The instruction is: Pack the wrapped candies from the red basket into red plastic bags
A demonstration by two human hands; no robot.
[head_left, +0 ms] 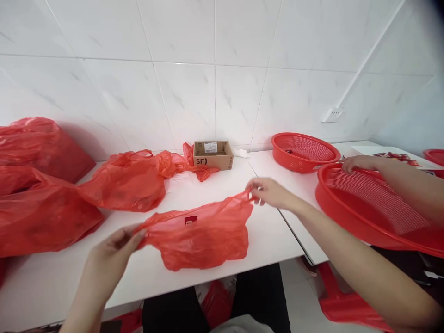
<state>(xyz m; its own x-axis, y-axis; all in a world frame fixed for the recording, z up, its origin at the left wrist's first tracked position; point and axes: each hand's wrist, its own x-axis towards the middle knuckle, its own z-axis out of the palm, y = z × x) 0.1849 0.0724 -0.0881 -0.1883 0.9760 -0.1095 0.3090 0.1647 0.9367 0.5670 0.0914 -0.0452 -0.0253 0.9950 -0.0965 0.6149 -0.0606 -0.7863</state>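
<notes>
A thin red plastic bag [208, 240] is stretched out sideways over the white table in front of me. My left hand [116, 249] pinches its left end between thumb and fingers. At the opposite upper corner, my right hand [265, 192] grips the bag's handle. Through the mouth of the bag shows a small dark red piece with light print [190, 220]. The bag bulges low along its bottom; what else lies inside is hidden by the red film.
Full red bags [38, 208] crowd the left side, with a flatter red bag [128, 180] beside them. A small cardboard box [213, 162] stands near the wall. Right are a red basket [294, 159] and a larger basket [347, 203], held by another person's hand [360, 163].
</notes>
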